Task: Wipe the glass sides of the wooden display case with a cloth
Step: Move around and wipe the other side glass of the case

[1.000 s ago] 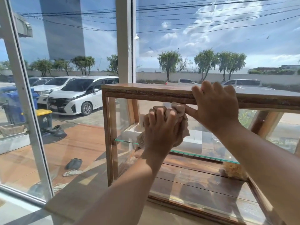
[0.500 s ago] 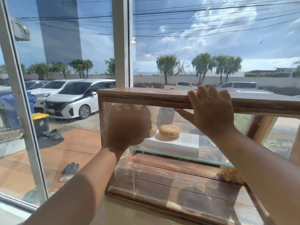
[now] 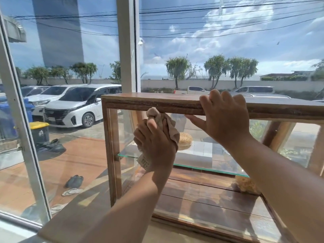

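- Left hand [image 3: 154,146] — ours, clenched around beige cloth [image 3: 162,120], pressing it on the front glass near the top left.
- Right hand [image 3: 222,118] — fingers curled over the wooden display case [image 3: 157,102] top edge.
- Sesame bun [image 3: 185,141] — on the glass shelf [image 3: 201,165] inside.

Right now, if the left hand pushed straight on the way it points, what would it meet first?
The cloth bunched in the left hand, and right behind it the front glass of the display case. It looks pressed against the pane already, though depth is hard to judge.
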Motion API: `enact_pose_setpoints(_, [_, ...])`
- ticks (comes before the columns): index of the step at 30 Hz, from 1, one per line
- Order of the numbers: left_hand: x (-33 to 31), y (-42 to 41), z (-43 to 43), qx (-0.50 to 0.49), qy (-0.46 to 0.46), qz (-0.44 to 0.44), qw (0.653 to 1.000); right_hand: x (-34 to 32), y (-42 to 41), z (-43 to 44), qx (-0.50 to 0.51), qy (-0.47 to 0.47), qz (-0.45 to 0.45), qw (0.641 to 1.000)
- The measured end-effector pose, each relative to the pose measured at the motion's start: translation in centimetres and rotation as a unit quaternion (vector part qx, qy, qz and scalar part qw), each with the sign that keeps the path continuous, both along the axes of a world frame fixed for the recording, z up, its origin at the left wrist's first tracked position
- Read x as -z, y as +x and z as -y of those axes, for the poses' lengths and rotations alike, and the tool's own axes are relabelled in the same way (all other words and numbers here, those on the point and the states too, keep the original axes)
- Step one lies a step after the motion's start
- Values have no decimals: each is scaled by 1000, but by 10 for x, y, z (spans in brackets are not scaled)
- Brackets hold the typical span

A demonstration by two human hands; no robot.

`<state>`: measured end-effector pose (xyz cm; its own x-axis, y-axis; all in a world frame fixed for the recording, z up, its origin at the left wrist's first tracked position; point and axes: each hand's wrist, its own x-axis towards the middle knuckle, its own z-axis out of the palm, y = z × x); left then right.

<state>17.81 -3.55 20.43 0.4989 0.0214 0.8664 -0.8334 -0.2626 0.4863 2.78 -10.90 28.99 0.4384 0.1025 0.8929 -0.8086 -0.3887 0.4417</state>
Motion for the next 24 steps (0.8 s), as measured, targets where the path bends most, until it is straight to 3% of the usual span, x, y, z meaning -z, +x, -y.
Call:
enact_pose_setpoints(7, [6, 23, -9, 10, 34, 177, 984, -2, -6, -1, 8, 21, -42, 999])
enact_pose_setpoints(11, [6, 43, -19, -2, 56, 210, 976, -6, -11, -4, -16, 66, -56, 996])
enact_pose_setpoints(15, [11, 64, -33, -15, 33, 123, 992, -5, -7, -6, -15, 79, -43, 996])
enact_pose_setpoints(20, [0, 76, -34, -7, -41, -135, 990, -2, -4, -3, 8, 55, -31, 998])
enact_pose_setpoints(22, [-7, 64, -30, 19, -57, -159, 986, 0, -3, -1, 8, 46, -27, 999])
enact_pose_setpoints(24, [-8, 51, -24, 38, -62, -116, 991, 1, -3, 0, 7, 36, -22, 999])
